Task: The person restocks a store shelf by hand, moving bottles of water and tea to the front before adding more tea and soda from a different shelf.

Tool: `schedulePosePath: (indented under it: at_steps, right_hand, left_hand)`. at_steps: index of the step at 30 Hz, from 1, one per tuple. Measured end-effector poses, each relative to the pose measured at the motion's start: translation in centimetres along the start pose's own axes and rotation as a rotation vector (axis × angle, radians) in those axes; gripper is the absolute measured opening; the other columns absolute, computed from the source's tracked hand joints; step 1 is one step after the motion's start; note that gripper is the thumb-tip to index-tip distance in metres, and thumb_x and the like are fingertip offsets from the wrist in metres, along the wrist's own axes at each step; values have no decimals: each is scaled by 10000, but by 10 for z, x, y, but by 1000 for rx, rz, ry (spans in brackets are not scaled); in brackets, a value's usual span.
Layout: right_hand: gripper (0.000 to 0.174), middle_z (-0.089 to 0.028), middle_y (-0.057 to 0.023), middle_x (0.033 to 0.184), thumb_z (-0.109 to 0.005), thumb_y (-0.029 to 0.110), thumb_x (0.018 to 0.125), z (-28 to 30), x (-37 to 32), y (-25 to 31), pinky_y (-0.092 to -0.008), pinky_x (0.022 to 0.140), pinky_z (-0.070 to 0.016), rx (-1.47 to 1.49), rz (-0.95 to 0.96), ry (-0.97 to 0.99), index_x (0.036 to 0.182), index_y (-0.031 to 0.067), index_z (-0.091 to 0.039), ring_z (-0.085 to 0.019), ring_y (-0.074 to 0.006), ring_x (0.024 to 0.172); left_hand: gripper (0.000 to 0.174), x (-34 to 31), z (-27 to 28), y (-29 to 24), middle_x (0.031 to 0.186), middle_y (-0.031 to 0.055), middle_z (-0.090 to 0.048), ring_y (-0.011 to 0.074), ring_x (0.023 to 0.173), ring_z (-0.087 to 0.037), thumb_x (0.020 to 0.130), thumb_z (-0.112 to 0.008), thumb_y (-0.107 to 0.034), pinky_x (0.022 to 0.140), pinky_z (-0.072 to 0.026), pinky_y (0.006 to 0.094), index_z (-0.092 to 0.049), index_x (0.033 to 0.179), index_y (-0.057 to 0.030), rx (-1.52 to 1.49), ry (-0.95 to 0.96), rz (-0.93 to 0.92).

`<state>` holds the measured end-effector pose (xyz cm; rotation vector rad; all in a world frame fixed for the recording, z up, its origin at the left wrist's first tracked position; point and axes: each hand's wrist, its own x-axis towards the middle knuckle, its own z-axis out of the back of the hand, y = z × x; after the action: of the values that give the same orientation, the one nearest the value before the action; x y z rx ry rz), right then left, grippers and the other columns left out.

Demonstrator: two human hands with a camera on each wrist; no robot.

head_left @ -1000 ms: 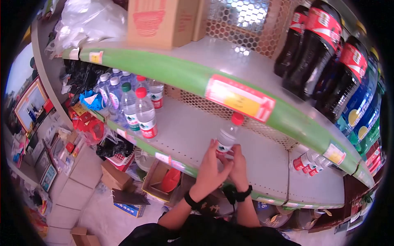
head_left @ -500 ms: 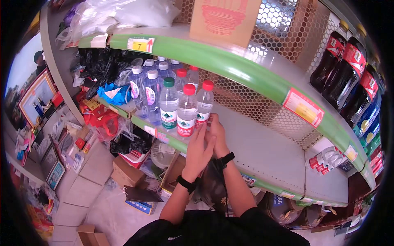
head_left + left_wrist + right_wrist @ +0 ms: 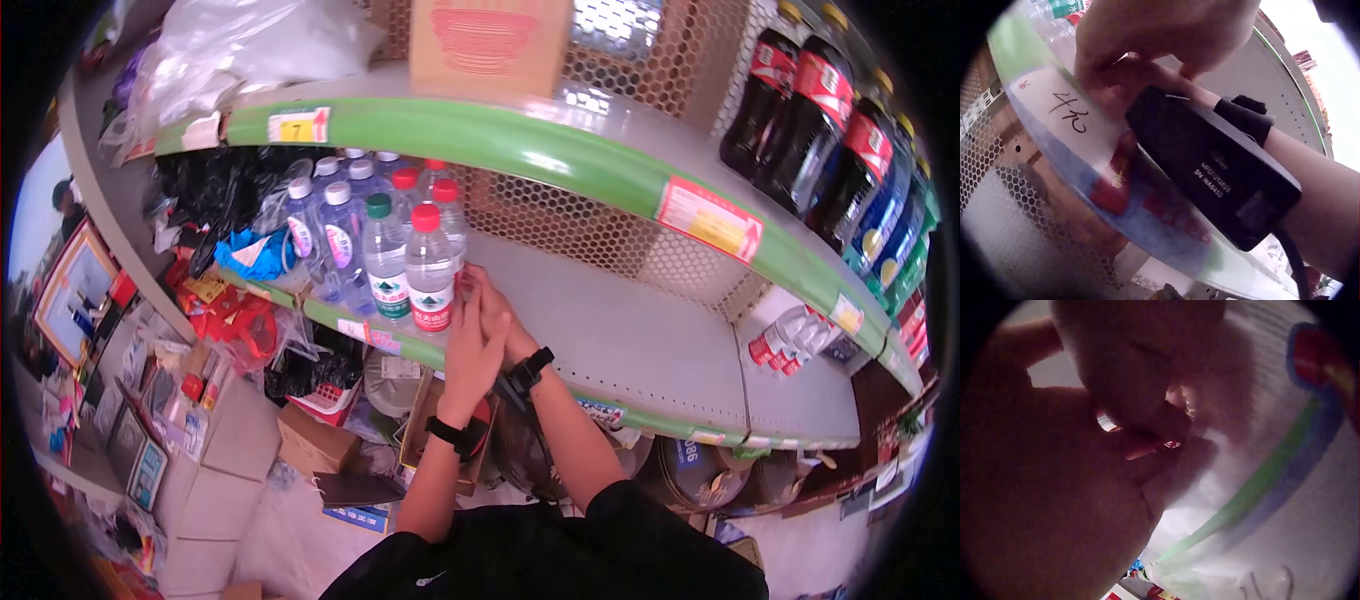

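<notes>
A red-capped water bottle (image 3: 453,232) stands on the lower shelf (image 3: 640,350), partly behind another red-capped bottle (image 3: 430,275) and near a green-capped one (image 3: 386,262). My left hand (image 3: 472,358) lies at the shelf's front edge with its fingers extended, close to the front bottle's right side. Alongside it, my right hand (image 3: 503,325) reaches over the shelf with fairly straight fingers at the rear bottle's lower right. The hands overlap, and some fingertips are hidden. In the left wrist view my left hand (image 3: 1160,34) is above the shelf edge; the right wrist view is dark.
White-capped bottles (image 3: 341,240) and a blue packet (image 3: 255,254) stand to the left. A green-edged upper shelf (image 3: 480,140) holds a cardboard box (image 3: 490,45) and dark cola bottles (image 3: 810,110). Small red-labelled bottles (image 3: 790,340) lie at the lower shelf's right; boxes (image 3: 315,440) sit below.
The bottle held between both hands has moved left across the shelf and now stands among the other bottles. My hands have moved left with it and sit lower beside it.
</notes>
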<state>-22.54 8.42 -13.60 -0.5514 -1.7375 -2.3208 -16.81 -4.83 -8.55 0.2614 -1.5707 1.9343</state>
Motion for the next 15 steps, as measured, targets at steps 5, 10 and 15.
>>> schedulePosePath:
  at_steps: [5,10,15]
  right_hand:
    - [652,-448,-195,1549,-608,72,995,3,-16,15,-413,1141,-426,-4,-16,-20,1576,60,-313,-500,-317,1388]
    - [561,-537,-147,1467,-588,41,997,31,-65,87,-357,990,-520,130,-234,-60,1528,65,-410,-610,-227,1250]
    - [441,-650,-138,1315,-643,73,978,89,-126,102,-323,912,-546,191,-261,-76,1407,51,-543,-676,-202,1102]
  left_hand:
    - [671,-6,-3,-3,1573,309,-375,442,1466,-373,1026,-607,-368,1195,-324,470,-413,1527,34,-58,5,51]
    - [572,-18,-3,-16,1498,229,-507,310,1386,-494,1033,-621,-236,1149,-390,421,-445,1507,33,-77,-132,120]
    - [535,-20,-10,-12,1337,211,-605,314,1257,-586,977,-699,-216,1052,-452,413,-521,1422,22,-81,-335,141]
